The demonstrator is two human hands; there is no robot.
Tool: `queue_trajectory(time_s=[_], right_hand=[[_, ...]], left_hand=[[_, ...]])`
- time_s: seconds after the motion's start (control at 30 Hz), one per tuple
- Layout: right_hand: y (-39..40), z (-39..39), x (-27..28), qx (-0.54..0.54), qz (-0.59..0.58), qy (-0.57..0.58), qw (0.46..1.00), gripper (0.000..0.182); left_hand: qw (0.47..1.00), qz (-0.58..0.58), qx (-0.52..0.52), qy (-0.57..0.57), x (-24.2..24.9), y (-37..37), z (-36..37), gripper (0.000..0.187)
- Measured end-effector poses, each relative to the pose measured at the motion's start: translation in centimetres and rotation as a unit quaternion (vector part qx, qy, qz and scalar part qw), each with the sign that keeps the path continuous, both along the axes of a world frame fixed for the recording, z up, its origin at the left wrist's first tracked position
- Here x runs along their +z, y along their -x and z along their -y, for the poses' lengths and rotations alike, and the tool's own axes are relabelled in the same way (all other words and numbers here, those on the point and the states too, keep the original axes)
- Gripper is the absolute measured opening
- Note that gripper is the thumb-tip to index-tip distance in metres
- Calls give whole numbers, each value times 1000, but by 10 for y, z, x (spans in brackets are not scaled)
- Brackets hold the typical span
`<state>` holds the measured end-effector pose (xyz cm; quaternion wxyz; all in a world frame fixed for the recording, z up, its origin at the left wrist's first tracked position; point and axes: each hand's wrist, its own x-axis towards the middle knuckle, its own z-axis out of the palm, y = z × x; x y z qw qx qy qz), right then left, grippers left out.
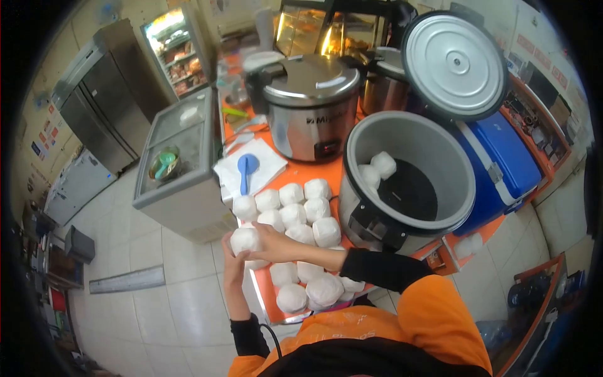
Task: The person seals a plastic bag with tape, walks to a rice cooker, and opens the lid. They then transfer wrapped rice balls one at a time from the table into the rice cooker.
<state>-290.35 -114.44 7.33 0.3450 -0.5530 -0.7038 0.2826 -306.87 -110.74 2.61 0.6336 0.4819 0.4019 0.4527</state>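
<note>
Between my two hands is a round white wrapped bundle (pixel 244 240), held at the left edge of the orange table (pixel 268 300). My left hand (pixel 233 262) grips it from the left and below, its fingers partly hidden. From the right, my right hand (pixel 274 244) closes on the same bundle. Several similar white bundles (pixel 293 215) sit close together in rows just beyond and beside my hands. Nearer my body, larger ones (pixel 324 291) lie at the table's front edge. To the right, an uncovered rice cooker (pixel 411 169) has two white bundles (pixel 383 165) inside its pot.
A lidded rice cooker (pixel 311 110) stands behind the bundles. The open cooker's raised lid (pixel 456 66) leans above a blue cooler box (pixel 502 154). A blue rice paddle (pixel 247 168) rests on white paper (pixel 267 164). Left of the table is a chest freezer (pixel 182 201).
</note>
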Motion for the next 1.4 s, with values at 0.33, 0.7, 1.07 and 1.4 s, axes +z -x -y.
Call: queue_trajectory(time_s=[0.33,0.7,1.07,1.4], right_hand=[[-94,138,80,5,-521,440,731,65],[-293,112,230,-160,-168,157,960,66],[-365,55,-18,255,69,698,666,76],[-356,85,23,68,138,576,803,73]], left_hand=[[996,-54,-65,37,23,-44,22,56],[925,-343,-5,163,-80,-77,-98,70],[971,-198,47,127,-137,-25,-80,56],[934,139,234,232,15,-29,30,56]])
